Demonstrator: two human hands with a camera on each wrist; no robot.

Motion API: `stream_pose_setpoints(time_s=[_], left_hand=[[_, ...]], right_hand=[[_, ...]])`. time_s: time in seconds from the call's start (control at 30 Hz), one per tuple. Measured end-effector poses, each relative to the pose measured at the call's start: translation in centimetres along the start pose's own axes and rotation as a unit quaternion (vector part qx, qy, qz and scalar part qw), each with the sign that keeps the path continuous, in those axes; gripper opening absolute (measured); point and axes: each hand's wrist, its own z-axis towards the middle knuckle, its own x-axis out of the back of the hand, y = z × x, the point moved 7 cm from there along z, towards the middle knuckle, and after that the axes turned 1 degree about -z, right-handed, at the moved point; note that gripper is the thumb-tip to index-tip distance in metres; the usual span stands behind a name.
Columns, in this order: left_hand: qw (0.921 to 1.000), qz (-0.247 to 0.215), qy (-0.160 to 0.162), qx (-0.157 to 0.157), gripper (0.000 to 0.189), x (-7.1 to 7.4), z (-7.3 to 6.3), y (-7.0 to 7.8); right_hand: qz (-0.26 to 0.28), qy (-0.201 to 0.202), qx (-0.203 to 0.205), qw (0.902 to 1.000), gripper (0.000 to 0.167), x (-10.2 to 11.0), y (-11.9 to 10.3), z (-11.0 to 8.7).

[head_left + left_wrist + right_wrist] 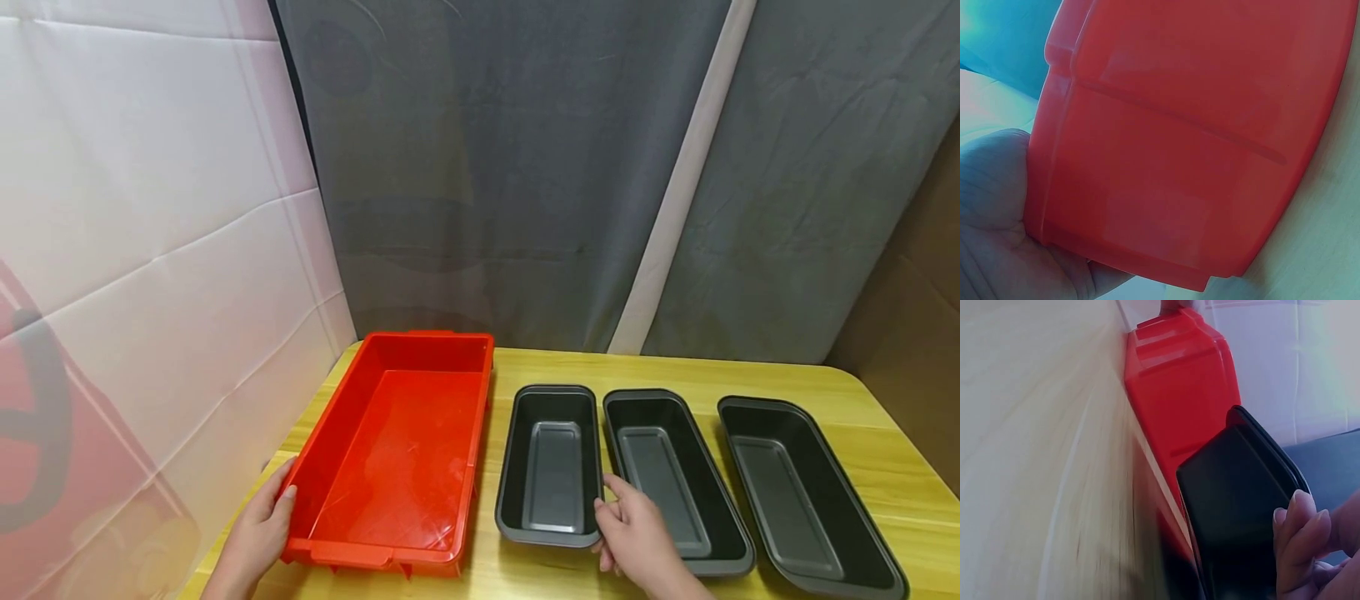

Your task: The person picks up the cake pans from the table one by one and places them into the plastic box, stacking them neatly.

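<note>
A red rectangular plastic tray [397,454] stands on the table at the left. My left hand [258,521] grips its left rim near the front corner, thumb over the edge; in the left wrist view the palm [994,206] lies against the red wall [1172,169]. To the tray's right is the smallest dark loaf pan [555,479]. My right hand [637,533] pinches that pan's right rim near the front. From the right wrist, curled fingers [1297,547] show at the rim of the black pan [1235,494].
Two longer dark loaf pans, a middle one [667,487] and a right one [787,504], stand beside my right hand on the wooden table [862,446]. A white fabric wall [172,250] rises at the left, a grey curtain [480,183] behind, and a brown panel [918,325] at right.
</note>
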Motion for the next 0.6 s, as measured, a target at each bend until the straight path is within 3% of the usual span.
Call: stream_pose_setpoints(time_s=[0.3,0.6], left_hand=[[0.9999,0.000,0.005,-0.011,0.051,0.07,-0.17,0.10],[0.9999,-0.003,0.009,-0.010,0.051,0.09,-0.21,0.08]], right_hand=[[0.077,-0.035,-0.026,0.9960,0.058,0.36,-0.34,-0.14],[0.091,-0.030,-0.025,0.9951,0.059,1.03,-0.98,-0.16]])
